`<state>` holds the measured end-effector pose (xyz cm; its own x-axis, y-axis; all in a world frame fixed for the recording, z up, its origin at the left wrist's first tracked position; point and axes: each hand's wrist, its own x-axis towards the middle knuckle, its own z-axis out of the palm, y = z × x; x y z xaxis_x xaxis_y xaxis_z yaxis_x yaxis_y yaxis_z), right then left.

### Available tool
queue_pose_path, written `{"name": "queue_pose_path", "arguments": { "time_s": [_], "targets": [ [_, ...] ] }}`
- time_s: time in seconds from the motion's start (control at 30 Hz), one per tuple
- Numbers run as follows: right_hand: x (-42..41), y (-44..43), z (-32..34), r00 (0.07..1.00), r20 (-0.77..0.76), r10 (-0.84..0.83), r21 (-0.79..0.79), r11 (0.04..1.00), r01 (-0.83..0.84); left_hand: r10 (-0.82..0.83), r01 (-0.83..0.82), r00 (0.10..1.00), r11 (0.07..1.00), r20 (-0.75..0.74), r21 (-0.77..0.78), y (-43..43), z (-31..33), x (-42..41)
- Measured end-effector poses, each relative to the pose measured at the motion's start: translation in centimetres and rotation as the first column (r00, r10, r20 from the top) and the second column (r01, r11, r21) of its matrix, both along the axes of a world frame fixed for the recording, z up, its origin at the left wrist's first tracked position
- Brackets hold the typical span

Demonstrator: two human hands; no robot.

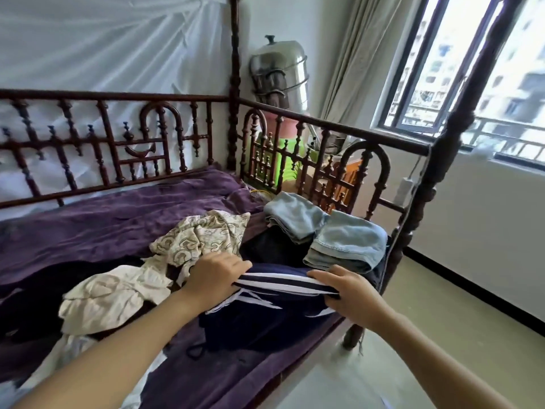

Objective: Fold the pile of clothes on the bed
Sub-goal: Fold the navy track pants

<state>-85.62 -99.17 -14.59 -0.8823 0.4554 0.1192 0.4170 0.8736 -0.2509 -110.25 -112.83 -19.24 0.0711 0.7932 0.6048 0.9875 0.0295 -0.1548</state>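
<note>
Two bare hands reach over a bed covered with a purple bedspread (103,225). The left hand (213,276) and the right hand (348,293) each clutch one navy garment (265,323) by its white-striped band, fingers curled over the band's top edge. The band stretches between them, and the rest of the cloth drops onto the bed's near edge. Just beyond the hands, at the bed's right corner, lie two folded pale-blue pieces: the nearer denim piece (351,246) and the farther denim piece (295,215). To the left sprawl two unfolded cream items — a patterned cream garment (203,234) and a plainer cream garment (106,299). A carved wooden rail (118,98) runs behind the bed.
</note>
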Motion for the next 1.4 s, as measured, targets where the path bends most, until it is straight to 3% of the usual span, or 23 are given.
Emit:
{"name": "queue_pose_path", "arguments": {
  "time_s": [0.23, 0.43, 0.73, 1.03, 1.27, 1.4],
  "targets": [
    [1.1, 4.1, -2.5, 0.998, -0.008, -0.069, -0.057, 0.996, 0.069, -0.050, 0.051, 0.999, 0.989, 0.017, -0.140, 5.9, -1.5, -0.1],
    [-4.1, 9.8, -2.6, 0.996, 0.086, -0.028, -0.059, 0.998, 0.033, -0.059, 0.068, 0.995, 0.989, 0.076, -0.128, 10.9, -2.2, -4.6],
    [-16.4, 19.8, -2.6, 0.975, 0.199, 0.097, -0.025, 0.995, -0.094, 0.079, -0.060, 0.971, 0.994, 0.225, -0.089, 18.4, -4.3, -14.8],
    [-23.8, 27.5, -4.2, 0.957, 0.220, 0.187, -0.080, 0.982, -0.174, 0.217, -0.202, 0.952, 0.975, 0.218, -0.089, 22.9, -5.3, -19.2],
    [-31.5, 36.4, -2.1, 0.938, 0.142, 0.316, -0.037, 0.949, -0.314, 0.415, -0.400, 0.893, 0.910, 0.174, -0.111, 28.9, -2.6, -24.0],
    [-33.4, 42.8, 0.5, 0.925, -0.041, 0.378, 0.191, 0.912, -0.364, 0.402, -0.406, 0.909, 0.914, 0.109, 0.012, 35.7, 0.4, -26.7]
  ]
}}
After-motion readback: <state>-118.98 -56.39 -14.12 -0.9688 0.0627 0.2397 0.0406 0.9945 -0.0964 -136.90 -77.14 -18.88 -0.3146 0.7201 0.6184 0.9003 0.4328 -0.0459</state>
